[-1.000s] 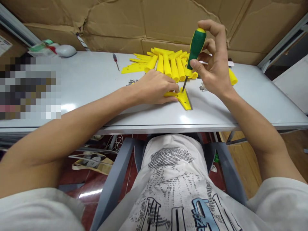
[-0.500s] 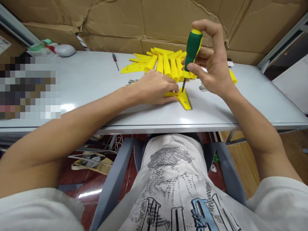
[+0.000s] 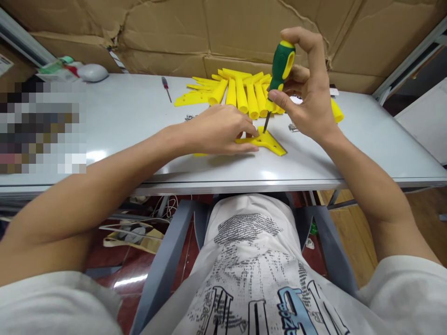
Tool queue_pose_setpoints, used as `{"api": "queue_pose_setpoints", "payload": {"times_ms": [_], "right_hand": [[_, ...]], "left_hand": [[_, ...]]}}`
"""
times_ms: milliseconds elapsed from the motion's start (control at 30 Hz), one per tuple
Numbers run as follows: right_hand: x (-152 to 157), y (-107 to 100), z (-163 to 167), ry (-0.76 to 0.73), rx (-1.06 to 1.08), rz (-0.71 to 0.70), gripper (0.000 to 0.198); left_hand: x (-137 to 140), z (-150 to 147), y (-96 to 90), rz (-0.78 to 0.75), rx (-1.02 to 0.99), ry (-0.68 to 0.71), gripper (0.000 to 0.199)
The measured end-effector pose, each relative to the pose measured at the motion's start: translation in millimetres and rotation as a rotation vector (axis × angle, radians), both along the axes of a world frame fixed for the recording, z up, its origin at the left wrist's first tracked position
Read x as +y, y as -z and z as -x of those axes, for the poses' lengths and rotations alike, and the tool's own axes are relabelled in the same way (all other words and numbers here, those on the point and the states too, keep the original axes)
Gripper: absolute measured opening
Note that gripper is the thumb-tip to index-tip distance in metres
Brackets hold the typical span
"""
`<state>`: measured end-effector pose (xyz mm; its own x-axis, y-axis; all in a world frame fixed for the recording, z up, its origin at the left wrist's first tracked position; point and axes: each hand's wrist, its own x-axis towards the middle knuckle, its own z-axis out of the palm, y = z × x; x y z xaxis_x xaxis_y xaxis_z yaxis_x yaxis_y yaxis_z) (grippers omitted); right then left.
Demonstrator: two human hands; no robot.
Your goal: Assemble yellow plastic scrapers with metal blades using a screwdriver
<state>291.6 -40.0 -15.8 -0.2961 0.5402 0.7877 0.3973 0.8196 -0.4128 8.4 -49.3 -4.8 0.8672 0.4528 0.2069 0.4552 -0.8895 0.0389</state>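
Note:
My right hand (image 3: 309,97) is closed around a green-and-yellow screwdriver (image 3: 280,67), its index finger bent over the top of the handle. The shaft points down, slightly tilted, and its tip meets a yellow plastic part (image 3: 273,142) with a flared end and a small hole. My left hand (image 3: 223,130) grips the narrow arm of that part between thumb and fingers, close to the table. Much of the part lies hidden under the left hand; a yellow edge shows below the wrist. Small metal screws (image 3: 190,117) lie partly behind the left hand.
Several yellow plastic parts (image 3: 240,93) are piled behind my hands. A smaller screwdriver (image 3: 166,88) lies to their left. More small metal pieces (image 3: 292,127) are by my right wrist. A white rounded object (image 3: 92,73) sits at the far left; cardboard (image 3: 167,37) lines the back.
The yellow part has turned, its flared end swinging right and away from me. My left hand has shifted slightly with it. The screwdriver stays on the part, its handle rotated a little.

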Motion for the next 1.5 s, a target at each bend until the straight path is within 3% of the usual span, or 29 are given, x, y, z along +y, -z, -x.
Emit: {"api": "queue_pose_setpoints", "payload": {"times_ms": [167, 500, 700, 967, 1167, 1333, 1500], "right_hand": [[-6, -1, 5, 0.002, 0.009, -0.022, 0.068], [-12, -1, 8, 0.097, 0.078, 0.051, 0.072], [5, 5, 0, 0.008, 0.174, -0.075, 0.081], [10, 10, 1, -0.036, 0.140, 0.045, 0.095], [18, 13, 1, -0.198, 0.165, -0.049, 0.086], [18, 11, -2, -0.153, 0.132, 0.022, 0.093], [13, 9, -3, -0.196, 0.150, 0.034, 0.086]], "left_hand": [[-8, -3, -7.8, 0.175, -0.040, 0.040, 0.033], [2, 4, -6.9, 0.198, -0.060, 0.013, 0.032], [8, 9, -18.6, 0.191, -0.002, -0.040, 0.037], [20, 18, -17.7, 0.154, -0.010, -0.035, 0.032], [22, 17, -16.1, 0.145, -0.026, -0.014, 0.031], [20, 17, -18.4, 0.156, 0.001, -0.019, 0.034], [24, 17, -15.0, 0.153, -0.026, 0.000, 0.031]]}}
